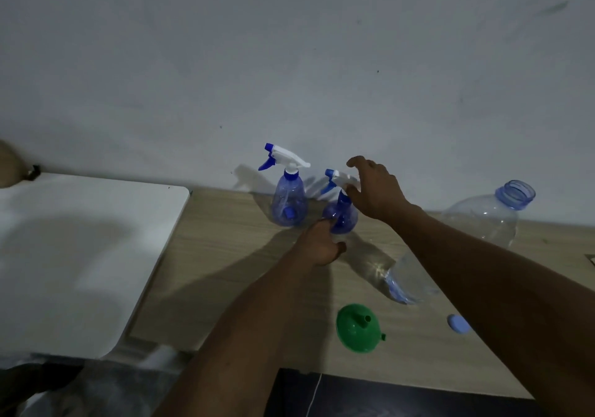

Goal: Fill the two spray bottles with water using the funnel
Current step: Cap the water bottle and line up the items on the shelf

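Observation:
Two blue see-through spray bottles with white and blue trigger heads stand near the wall on the wooden table (225,275). The left spray bottle (288,202) stands alone. My left hand (322,244) grips the lower body of the right spray bottle (342,215). Arched over its trigger head is my right hand (375,191), thumb against the white head, fingers spread and not closed on it. The green funnel (357,328) lies wide end down near the table's front edge, spout pointing up.
A large clear water bottle (483,217) with an open blue neck is at the right, partly hidden by my right arm. Its light blue cap (458,324) lies beside the funnel. A white tabletop (80,255) adjoins on the left. The wall runs close behind the bottles.

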A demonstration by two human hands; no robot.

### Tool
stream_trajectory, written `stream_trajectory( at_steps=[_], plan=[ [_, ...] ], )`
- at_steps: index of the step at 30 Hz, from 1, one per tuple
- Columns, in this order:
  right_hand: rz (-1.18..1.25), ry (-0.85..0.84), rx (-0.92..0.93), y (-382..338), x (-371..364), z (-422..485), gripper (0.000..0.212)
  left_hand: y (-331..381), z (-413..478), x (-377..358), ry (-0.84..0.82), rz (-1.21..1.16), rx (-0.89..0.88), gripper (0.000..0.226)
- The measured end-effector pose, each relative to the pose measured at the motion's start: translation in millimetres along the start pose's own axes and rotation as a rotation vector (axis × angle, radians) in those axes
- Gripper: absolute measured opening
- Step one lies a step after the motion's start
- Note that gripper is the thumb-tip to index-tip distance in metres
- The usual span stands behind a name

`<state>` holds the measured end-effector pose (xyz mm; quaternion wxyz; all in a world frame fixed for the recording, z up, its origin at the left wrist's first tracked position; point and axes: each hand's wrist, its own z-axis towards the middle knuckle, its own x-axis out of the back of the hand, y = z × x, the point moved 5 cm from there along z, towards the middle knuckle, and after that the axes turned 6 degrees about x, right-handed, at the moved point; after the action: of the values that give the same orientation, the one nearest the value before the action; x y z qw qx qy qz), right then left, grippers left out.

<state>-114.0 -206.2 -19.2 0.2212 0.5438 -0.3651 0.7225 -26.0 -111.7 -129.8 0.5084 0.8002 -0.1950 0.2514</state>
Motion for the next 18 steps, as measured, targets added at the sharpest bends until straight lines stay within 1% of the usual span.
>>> stream_trajectory(
  at_steps=[2, 4, 7, 9, 14, 18],
  plan=[
    [0.030, 0.087, 0.027, -6.0, 13.3, -9.1, 0.045, 4.0, -10.5, 4.9, 0.005, -0.007, 0.017, 0.057],
    [0.106, 0.141, 0.056, -13.8, 25.1, -16.6, 0.034, 7.5, -20.7, 8.6, 0.014, -0.036, 0.020, 0.060],
    [0.208, 0.153, 0.071, -27.3, 44.2, -35.4, 0.016, 17.9, -42.6, 9.1, 0.033, -0.056, -0.009, 0.068],
    [0.254, 0.161, 0.090, -34.6, 57.8, -50.1, 0.010, 28.3, -57.9, 4.7, 0.030, -0.055, -0.025, 0.076],
    [0.286, 0.211, 0.181, -42.7, 104.8, -82.9, 0.009, 71.6, -91.8, -11.0, 0.006, -0.054, -0.062, 0.096],
    [0.266, 0.255, 0.225, -32.5, 151.6, -102.3, 0.008, 121.1, -110.9, -22.3, 0.054, -0.060, -0.136, 0.105]
  ],
)
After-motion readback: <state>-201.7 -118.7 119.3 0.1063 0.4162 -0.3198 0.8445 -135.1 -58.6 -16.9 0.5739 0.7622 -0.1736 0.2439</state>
